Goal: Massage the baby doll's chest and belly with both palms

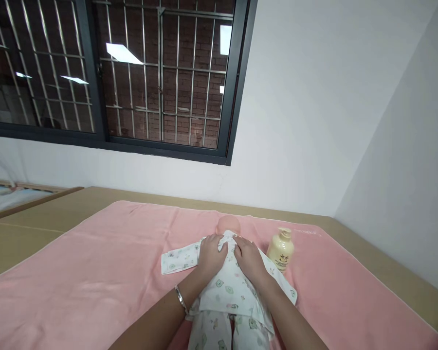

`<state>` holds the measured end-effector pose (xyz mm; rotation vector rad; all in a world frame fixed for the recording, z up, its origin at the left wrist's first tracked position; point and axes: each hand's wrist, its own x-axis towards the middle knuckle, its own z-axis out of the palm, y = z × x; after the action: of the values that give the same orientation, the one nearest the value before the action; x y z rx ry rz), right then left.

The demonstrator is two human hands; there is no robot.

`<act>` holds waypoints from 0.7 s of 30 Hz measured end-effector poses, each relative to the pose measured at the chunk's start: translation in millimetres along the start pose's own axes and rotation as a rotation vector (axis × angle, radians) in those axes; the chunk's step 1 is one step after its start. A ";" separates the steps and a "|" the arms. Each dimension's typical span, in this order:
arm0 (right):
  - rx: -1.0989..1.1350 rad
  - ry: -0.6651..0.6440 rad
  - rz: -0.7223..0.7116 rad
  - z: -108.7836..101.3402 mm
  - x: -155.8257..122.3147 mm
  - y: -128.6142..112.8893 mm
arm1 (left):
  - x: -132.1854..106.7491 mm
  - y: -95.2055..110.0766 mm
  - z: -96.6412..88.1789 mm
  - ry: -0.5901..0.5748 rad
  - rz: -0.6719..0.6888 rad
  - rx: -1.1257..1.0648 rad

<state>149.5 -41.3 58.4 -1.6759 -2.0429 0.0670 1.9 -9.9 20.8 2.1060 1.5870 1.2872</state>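
A baby doll [228, 224] lies on a pink blanket, its head pointing away from me. It wears a white long-sleeved top [226, 289] with a small green and pink print, and matching trousers [209, 330]. My left hand [210, 255] rests on the left side of the doll's upper body, thumb apart from the fingers. On the other side, my right hand [248, 257] lies near the collar with its fingers stretched over the cloth. Both sleeves spread outward. The doll's face cannot be made out.
A cream pump bottle [280, 249] stands on the pink blanket [105, 272], close to the doll's right-hand sleeve. Beneath is a wooden surface [40, 240] along a white wall [299, 121]. A barred window [164, 78] is above. At far left lies a pale blue-and-white item [14, 198].
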 end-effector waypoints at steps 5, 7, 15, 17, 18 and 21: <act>0.072 0.168 0.060 6.1 -6.9 -1.6 | -2.4 6.9 -4.4 0.004 -0.037 0.077; 0.069 0.198 0.077 8.2 -7.7 0.1 | -2.2 9.3 -6.0 -0.006 -0.053 0.116; 0.077 0.117 -0.012 11.3 -0.3 9.9 | 1.0 8.2 -7.7 -0.105 -0.039 0.159; 0.082 0.112 -0.007 11.5 0.1 10.9 | 1.4 8.3 -7.7 -0.117 -0.033 0.167; 0.083 0.110 -0.004 11.5 0.0 11.1 | 1.4 8.6 -7.8 -0.117 -0.032 0.171; 0.079 0.109 0.004 10.0 -0.8 10.0 | 1.0 10.1 -8.1 -0.113 -0.035 0.173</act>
<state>154.7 -37.0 46.0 -1.6004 -1.9314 0.0565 2.8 -15.7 32.3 2.1964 1.7340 1.0341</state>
